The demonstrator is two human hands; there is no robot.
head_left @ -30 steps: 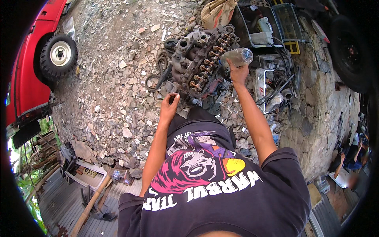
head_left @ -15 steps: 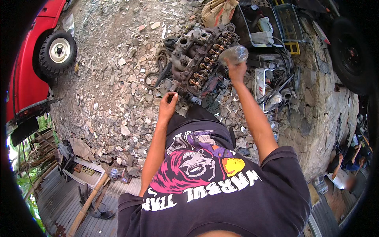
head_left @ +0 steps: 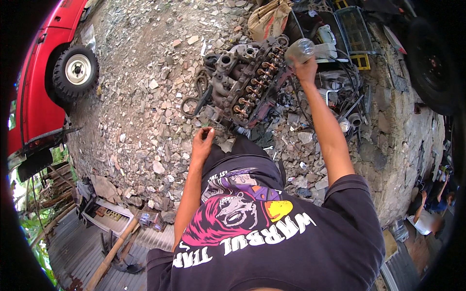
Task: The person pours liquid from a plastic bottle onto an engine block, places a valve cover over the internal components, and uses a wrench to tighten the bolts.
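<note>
Person's right hand: fingers wrapped around a clear plastic bottle, held at the far right edge of the engine (contact with the metal could not be told). Left hand: thumb and fingers curled into a loose ring, just short of the engine's near end; whether they pinched anything could not be told. Room beyond the bottle was tight, with a sack and pale container close by. Leftward, gravel spread wide to the red vehicle.
</note>
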